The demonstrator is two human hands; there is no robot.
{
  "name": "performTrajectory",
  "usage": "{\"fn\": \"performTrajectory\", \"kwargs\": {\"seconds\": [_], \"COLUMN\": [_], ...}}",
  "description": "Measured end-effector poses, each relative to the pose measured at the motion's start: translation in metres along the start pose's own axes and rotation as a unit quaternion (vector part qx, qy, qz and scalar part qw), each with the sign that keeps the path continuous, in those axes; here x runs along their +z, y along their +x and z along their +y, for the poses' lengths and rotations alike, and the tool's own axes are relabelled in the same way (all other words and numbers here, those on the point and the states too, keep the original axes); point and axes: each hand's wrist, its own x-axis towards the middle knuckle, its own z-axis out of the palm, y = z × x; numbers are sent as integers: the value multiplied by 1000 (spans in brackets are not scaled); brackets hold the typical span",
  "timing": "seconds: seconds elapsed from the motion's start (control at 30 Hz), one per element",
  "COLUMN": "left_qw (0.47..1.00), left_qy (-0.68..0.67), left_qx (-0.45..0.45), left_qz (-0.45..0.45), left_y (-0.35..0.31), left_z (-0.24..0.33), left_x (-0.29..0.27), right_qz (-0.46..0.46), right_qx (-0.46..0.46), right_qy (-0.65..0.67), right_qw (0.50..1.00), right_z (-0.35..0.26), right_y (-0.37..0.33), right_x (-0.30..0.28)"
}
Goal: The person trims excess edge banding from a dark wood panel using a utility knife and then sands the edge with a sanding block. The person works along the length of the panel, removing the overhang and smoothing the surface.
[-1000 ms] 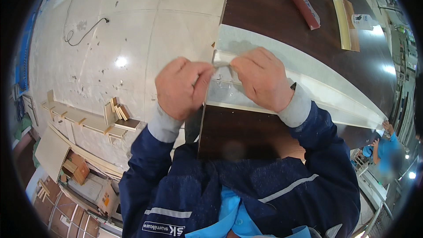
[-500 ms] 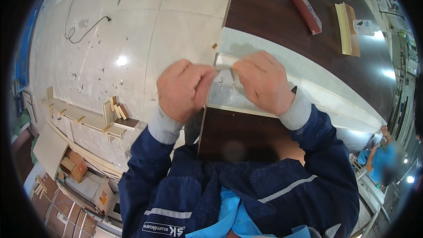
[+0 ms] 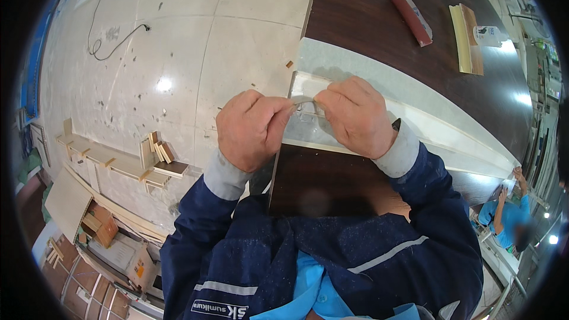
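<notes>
My left hand (image 3: pixel 250 127) and my right hand (image 3: pixel 354 117) meet at the near end of a long white panel (image 3: pixel 427 127) that lies on a dark brown table (image 3: pixel 367 29). Both hands pinch a thin clear strip of film or tape (image 3: pixel 303 102) between their fingertips, just above the panel's corner. The fingers hide most of the strip, so its full length does not show. My dark blue sleeves come in from the lower edge.
A red-brown block (image 3: pixel 412 18), a pale wooden piece (image 3: pixel 465 38) and a small white bottle (image 3: pixel 489 35) lie at the far end of the table. Wooden offcuts and shelf-like parts (image 3: pixel 118 160) sit on the pale tiled floor at left. Another person in blue (image 3: pixel 507 219) works at right.
Both hands stay together at the panel's corner; the fingers have shifted slightly on the clear strip. The view has drifted a little.
</notes>
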Motion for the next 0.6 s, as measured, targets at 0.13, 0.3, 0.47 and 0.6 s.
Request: {"fn": "performTrajectory", "kwargs": {"seconds": [0.13,0.3,0.47,0.6], "left_qw": [999,1000,999,999], "left_qy": [17,5,7,-8], "left_qx": [-46,-20,-50,-42], "left_qz": [-23,-9,-9,4], "left_y": [-1,-5,-3,-5], "left_z": [-5,0,-3,-4], "left_x": [0,-3,-1,3], "right_qz": [-39,-19,-33,-49], "right_qx": [25,-1,33,40], "right_qy": [-15,-7,-13,-10], "right_qw": [999,1000,999,998], "right_z": [3,-1,-3,-3], "right_y": [0,1,4,0], "right_x": [0,0,1,-4]}}
